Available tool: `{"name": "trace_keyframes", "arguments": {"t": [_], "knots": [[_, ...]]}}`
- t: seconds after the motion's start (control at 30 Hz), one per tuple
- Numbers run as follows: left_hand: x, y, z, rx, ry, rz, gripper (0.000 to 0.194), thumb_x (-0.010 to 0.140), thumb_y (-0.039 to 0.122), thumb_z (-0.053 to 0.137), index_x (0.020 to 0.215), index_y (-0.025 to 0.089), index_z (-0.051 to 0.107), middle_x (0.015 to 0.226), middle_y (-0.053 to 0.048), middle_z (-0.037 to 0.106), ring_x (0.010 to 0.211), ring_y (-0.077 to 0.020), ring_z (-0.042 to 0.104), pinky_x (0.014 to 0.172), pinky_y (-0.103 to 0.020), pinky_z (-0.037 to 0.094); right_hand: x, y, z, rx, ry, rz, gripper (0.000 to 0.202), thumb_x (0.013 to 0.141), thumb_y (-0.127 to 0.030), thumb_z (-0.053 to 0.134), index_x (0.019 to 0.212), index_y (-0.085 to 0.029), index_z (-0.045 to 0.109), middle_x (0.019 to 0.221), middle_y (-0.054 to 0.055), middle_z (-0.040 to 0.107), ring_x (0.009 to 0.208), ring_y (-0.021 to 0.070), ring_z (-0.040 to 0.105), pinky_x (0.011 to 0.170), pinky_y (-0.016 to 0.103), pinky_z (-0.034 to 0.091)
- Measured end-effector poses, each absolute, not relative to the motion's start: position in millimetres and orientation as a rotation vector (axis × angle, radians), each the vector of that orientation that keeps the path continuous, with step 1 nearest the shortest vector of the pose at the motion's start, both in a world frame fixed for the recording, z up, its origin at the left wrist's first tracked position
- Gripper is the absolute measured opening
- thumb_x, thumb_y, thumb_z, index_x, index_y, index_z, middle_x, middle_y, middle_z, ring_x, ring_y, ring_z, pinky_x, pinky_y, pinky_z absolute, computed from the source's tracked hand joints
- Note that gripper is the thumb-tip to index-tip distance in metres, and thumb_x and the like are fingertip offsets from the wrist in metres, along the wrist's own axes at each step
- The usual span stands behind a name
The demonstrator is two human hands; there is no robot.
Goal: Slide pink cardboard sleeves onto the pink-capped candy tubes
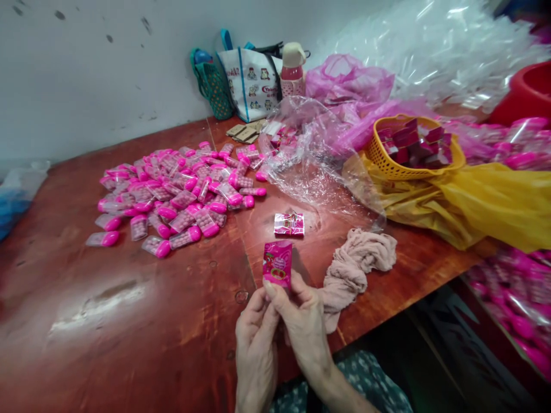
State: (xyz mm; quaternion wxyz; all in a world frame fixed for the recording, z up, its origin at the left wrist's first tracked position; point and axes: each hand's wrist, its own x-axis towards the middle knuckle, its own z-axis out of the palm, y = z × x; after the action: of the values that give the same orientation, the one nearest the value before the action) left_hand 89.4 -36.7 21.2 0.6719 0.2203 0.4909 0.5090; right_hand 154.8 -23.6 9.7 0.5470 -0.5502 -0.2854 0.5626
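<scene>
Both of my hands hold a small pink printed packet [278, 265] upright over the near edge of the red-brown table [129, 310]. My left hand [255, 338] pinches its lower left side, my right hand [303, 324] its lower right. Just beyond it a second pink packet [289, 224] lies flat on the table. A big heap of pink-capped clear candy containers [181, 192] covers the table further back on the left. A crumpled beige cloth [355, 264] lies right of my hands.
A yellow basket [387, 163] of dark pink packets sits on a yellow plastic bag [486, 203] at right. Clear plastic wrap [310, 149], pink bags and handbags [247, 80] stand at the back by the wall. A red tub [531, 92] is far right.
</scene>
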Motion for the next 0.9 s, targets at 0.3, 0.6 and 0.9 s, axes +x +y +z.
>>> {"name": "trace_keyframes", "arguments": {"t": [0.3, 0.6, 0.9], "knots": [[85.8, -28.5, 26.3, 0.549, 1.111, 1.058, 0.011, 0.077, 0.024, 0.058, 0.078, 0.014, 0.060, 0.054, 0.002, 0.053, 0.039, -0.0052, 0.043, 0.034, -0.014, 0.030, 170.7, -10.5, 11.8, -1.013, -0.506, 1.609, 0.030, 0.073, -0.042, 0.062, 0.087, -0.015, 0.059, 0.055, -0.005, 0.053, 0.033, 0.0036, 0.044, 0.032, 0.014, 0.041], [85.9, -39.6, 20.8, 0.501, 1.276, 1.198, 0.022, 0.067, 0.025, 0.068, 0.087, 0.016, 0.063, 0.058, 0.002, 0.055, 0.040, -0.0042, 0.044, 0.034, -0.012, 0.033, 146.3, -27.0, 10.5, -1.164, -0.453, 1.526, 0.036, 0.076, -0.048, 0.055, 0.068, -0.014, 0.052, 0.042, -0.009, 0.040, 0.024, 0.0011, 0.031, 0.022, 0.011, 0.027], [86.8, -33.6, 21.0, 0.676, 1.204, 1.029, 0.016, 0.073, 0.029, 0.062, 0.079, 0.013, 0.061, 0.054, 0.001, 0.054, 0.034, -0.0038, 0.040, 0.032, -0.013, 0.028, 176.5, -8.1, 13.4, -1.099, -0.467, 1.631, 0.031, 0.067, -0.041, 0.068, 0.073, -0.012, 0.061, 0.057, 0.000, 0.060, 0.036, 0.0045, 0.048, 0.034, 0.013, 0.041]]}}
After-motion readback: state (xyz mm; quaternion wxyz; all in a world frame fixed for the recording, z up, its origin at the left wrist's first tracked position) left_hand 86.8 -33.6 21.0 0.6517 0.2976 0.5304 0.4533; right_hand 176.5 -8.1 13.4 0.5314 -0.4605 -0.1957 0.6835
